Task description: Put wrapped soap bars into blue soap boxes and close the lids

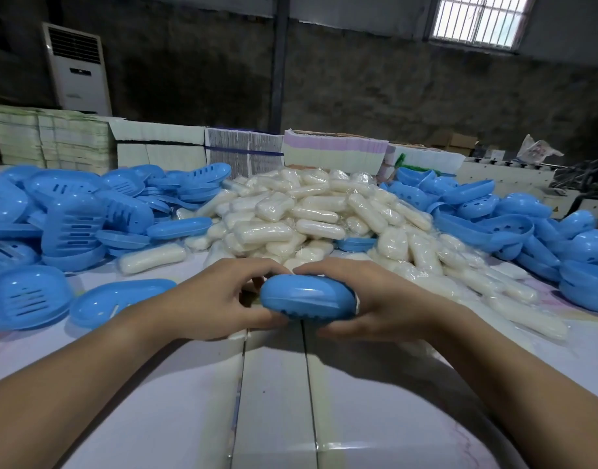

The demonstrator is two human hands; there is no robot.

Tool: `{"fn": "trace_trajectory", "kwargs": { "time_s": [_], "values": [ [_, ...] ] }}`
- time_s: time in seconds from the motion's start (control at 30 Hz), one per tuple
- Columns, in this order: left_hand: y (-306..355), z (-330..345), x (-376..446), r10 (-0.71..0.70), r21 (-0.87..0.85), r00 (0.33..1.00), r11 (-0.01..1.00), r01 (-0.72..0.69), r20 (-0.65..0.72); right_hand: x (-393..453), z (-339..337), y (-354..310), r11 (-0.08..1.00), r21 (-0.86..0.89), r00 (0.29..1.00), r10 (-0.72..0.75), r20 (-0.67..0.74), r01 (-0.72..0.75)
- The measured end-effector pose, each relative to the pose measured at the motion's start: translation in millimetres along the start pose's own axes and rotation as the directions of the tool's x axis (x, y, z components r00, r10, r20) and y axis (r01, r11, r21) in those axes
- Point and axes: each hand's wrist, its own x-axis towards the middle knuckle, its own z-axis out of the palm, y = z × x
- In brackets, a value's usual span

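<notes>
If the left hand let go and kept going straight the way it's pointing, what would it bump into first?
The left hand points forward and right, and its fingers already grip the blue soap box. Beyond that, probably the pile of wrapped soap bars, though depth is hard to judge.

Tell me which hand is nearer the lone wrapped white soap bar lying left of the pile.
Left. The left hand sits just right of the lone wrapped white soap bar; the right hand is farther right, across the blue plastic soap box both hold.
</notes>
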Motion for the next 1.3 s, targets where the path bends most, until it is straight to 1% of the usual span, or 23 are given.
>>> {"fn": "trace_trajectory", "kwargs": {
  "time_s": [0.1,0.2,0.3,0.4,0.5,0.67,0.77,0.83,0.9,0.93,1.0,1.03,1.1,1.13,1.2,1.27,1.3],
  "values": [
    [-2.0,-0.3,1.3,-0.017,0.014,0.999,1.0,0.017,-0.029,0.6,-3.8,1.2,0.996,-0.049,0.994,0.063,-0.088,-0.068],
    [-1.8,0.1,1.8,0.001,0.042,0.999,0.999,0.001,-0.044,1.4,-3.7,0.7,0.996,-0.05,0.994,0.075,-0.084,-0.08],
    [-0.8,-1.8,1.2,0.056,0.106,0.995,0.993,-0.047,-0.084,1.6,-3.0,-0.2,0.995,-0.042,0.99,0.083,-0.11,-0.088],
    [-0.7,-1.6,0.5,0.069,0.105,0.989,0.993,-0.055,-0.132,1.3,-1.9,0.4,0.996,0.03,0.982,0.083,-0.171,-0.079],
    [-0.5,-0.9,0.1,0.047,0.065,0.988,0.997,-0.038,-0.145,-0.4,-1.4,0.1,0.992,0.098,0.969,0.099,-0.228,-0.079],
    [1.6,-3.5,-0.5,0.081,0.106,0.982,0.992,-0.064,-0.172,-0.8,-1.6,-2.2,0.989,0.122,0.965,0.111,-0.237,-0.084],
    [2.5,-4.1,-0.5,0.104,0.117,0.977,0.99,-0.083,-0.187,-2.2,-2.7,0.4,0.977,0.206,0.961,0.107,-0.256,-0.053],
    [4.9,-3.5,-0.7,0.141,0.162,0.971,0.981,-0.11,-0.195,-1.7,-4.7,2.3,0.937,0.343,0.966,0.146,-0.213,-0.066],
    [7.0,-1.9,-1.1,0.22,0.281,0.955,0.946,-0.159,-0.198,0.4,-4.5,3.1,0.87,0.483,0.977,0.178,-0.12,-0.1],
    [9.5,-1.0,-1.5,0.26,0.346,0.947,0.92,-0.184,-0.189,1.6,-3.9,3.1,0.861,0.495,0.98,0.18,-0.086,-0.114],
    [13.6,1.5,-1.4,0.333,0.441,0.926,0.868,-0.228,-0.177,3.4,-4.0,1.7,0.889,0.439,0.986,0.163,-0.043,-0.128],
    [14.6,3.2,-1.0,0.361,0.467,0.916,0.85,-0.246,-0.174,3.6,-5.1,0.1,0.896,0.426,0.988,0.153,-0.027,-0.128],
    [16.9,5.6,1.2,0.371,0.477,0.911,0.843,-0.25,-0.179,2.5,-9.4,-0.7,0.893,0.432,0.989,0.146,-0.018,-0.124],
    [17.5,6.9,2.1,0.365,0.456,0.913,0.854,-0.251,-0.182,0.7,-12.3,0.3,0.894,0.432,0.988,0.152,-0.035,-0.122],
    [15.3,7.9,3.7,0.321,0.421,0.934,0.877,-0.232,-0.154,-6.4,-19.0,5.9,0.893,0.432,0.975,0.192,-0.114,-0.125],
    [8.9,6.2,4.2,0.265,0.407,0.956,0.893,-0.193,-0.127,-19.4,-28.4,16.0,0.897,0.415,0.942,0.259,-0.212,-0.153],
    [3.9,6.1,4.0,0.248,0.388,0.959,0.904,-0.179,-0.135,-28.5,-34.0,23.4,0.901,0.393,0.916,0.302,-0.265,-0.183]
  ]
}}
